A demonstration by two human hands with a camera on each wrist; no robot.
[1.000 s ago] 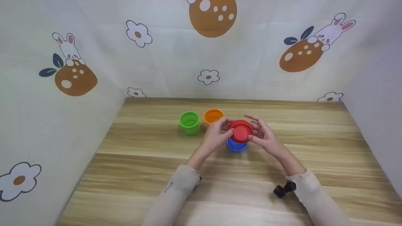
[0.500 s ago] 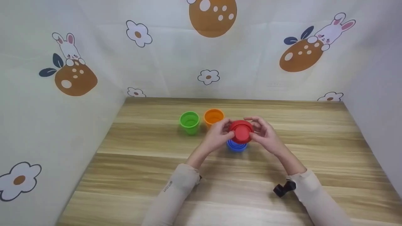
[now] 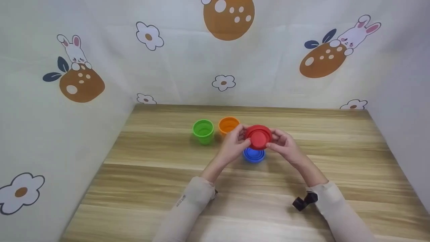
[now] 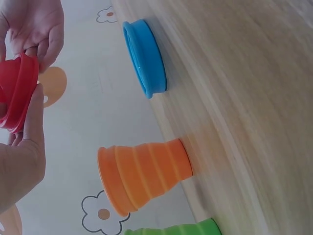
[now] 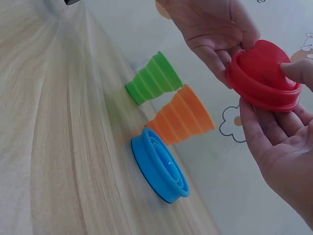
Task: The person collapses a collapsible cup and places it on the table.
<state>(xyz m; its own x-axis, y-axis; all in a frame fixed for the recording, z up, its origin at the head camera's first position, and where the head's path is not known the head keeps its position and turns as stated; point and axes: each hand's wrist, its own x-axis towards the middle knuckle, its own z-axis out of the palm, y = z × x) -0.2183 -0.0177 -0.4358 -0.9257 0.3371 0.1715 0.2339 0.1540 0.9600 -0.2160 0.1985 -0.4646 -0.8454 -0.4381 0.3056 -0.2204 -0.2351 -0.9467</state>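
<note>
Both hands hold a red collapsible cup point(image 3: 258, 137) in the air, squashed to a shallow shape, its round flat base turned towards the head camera. My left hand point(image 3: 231, 144) grips its left edge, thumb on the base side and fingers behind. On the opposite edge my right hand point(image 3: 285, 146) pinches it the same way. Below the red cup a blue collapsible cup point(image 3: 254, 156) lies folded flat on the table, its rings showing. An orange cup point(image 4: 146, 171) stands extended just beyond my left hand. Beside it stands a green cup point(image 3: 203, 131), also extended.
The wood-grain table point(image 3: 141, 188) meets a pale printed cloth point(image 3: 188, 60) at the back and sides. Small black devices point(image 3: 305, 201) sit at the wrists, by the sleeve cuffs point(image 3: 324, 193).
The red cup has risen slightly, uncovering more of the blue cup. My right fingers have drawn in closer around its edge. The other cups stay put.
</note>
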